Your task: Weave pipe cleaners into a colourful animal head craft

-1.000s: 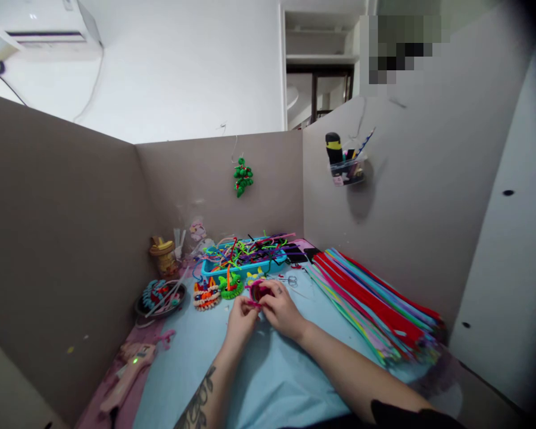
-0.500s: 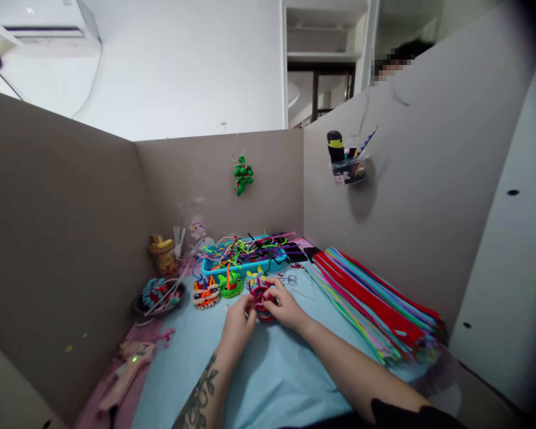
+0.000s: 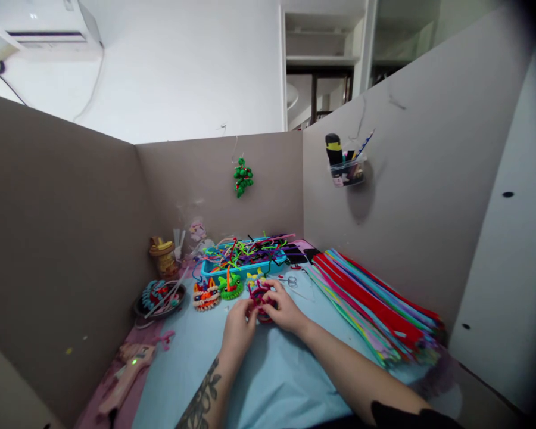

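Observation:
Between my two hands is a small round craft piece of magenta pipe cleaners [image 3: 258,292], shaped like a ring or little basket. My left hand [image 3: 241,325] pinches its left edge with thumb and fingers. On the other side, my right hand [image 3: 283,305] has its fingers curled over the right rim and its thumb inside. The fingers cover much of the piece. Just behind it stand finished-looking pipe-cleaner pieces: an orange and cream one [image 3: 206,296], a green one [image 3: 230,287] and a yellow and light-blue one [image 3: 254,279].
A blue tray [image 3: 209,271] holds tangled pipe cleaners. Bundled straight pipe cleaners [image 3: 379,304] lie at right, scissors [image 3: 291,281] behind my right hand. At left are a dark bowl [image 3: 178,302] and a pink glue gun [image 3: 127,378]. Grey partitions [image 3: 218,208] enclose the light-blue covered table [image 3: 183,381].
My hands stay on the magenta piece, with the left fingers shifted slightly. The view has tilted a little, and the person's head beyond the right partition has gone out of sight.

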Demonstrator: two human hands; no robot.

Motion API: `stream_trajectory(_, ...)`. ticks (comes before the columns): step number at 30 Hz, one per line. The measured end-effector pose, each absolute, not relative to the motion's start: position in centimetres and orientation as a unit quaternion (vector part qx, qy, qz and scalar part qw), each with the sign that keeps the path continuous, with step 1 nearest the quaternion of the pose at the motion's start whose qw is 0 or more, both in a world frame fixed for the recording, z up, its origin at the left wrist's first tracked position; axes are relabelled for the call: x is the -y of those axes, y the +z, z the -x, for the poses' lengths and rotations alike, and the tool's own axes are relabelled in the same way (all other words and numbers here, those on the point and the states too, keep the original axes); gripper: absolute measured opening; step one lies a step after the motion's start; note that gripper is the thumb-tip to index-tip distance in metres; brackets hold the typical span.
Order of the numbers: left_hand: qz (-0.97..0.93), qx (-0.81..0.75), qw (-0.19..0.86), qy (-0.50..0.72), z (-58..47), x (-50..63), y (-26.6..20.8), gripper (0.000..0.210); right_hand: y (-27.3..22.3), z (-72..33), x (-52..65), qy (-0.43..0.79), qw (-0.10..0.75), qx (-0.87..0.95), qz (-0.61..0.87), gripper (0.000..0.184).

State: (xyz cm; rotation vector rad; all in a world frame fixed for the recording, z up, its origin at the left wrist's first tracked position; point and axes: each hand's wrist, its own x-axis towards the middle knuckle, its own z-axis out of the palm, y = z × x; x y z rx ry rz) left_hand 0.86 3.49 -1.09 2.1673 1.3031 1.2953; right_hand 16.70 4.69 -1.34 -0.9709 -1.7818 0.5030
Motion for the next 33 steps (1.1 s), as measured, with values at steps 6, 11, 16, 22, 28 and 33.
stream_trajectory(6, -0.777, -0.462, 0.110, 0.413, -0.1, -3.7, -0.7, 0.016, -1.1, -16.9, -4.7, 0.250, 0.503, 0.729, 0.392, 0.008)
stream_trajectory(11, -0.783, -0.473, 0.125, 0.384, 0.0, -3.8, -0.2, 0.015, -1.5, -16.9, -5.3, 0.304, 0.514, 0.706, 0.380, 0.005)
stream_trajectory(16, -0.774, -0.482, 0.126, 0.391, 0.0, -3.8, -0.1, 0.014, -2.1, -17.1, -5.9, 0.314, 0.520, 0.701, 0.375, 0.002)
stream_trajectory(22, -0.771, -0.456, 0.141, 0.422, -0.4, -3.6, -0.5, 0.017, -1.1, -17.4, -5.4, 0.265, 0.537, 0.702, 0.384, 0.021)
stream_trajectory(28, -0.778, -0.436, 0.156, 0.424, -1.1, -3.3, -0.6, 0.019, 0.1, -16.5, -4.1, 0.195, 0.526, 0.711, 0.423, 0.009)
stream_trajectory(33, -0.777, -0.436, 0.167, 0.421, -1.3, -3.4, -0.7, 0.020, 0.1, -16.4, -4.1, 0.234, 0.546, 0.690, 0.413, 0.007)
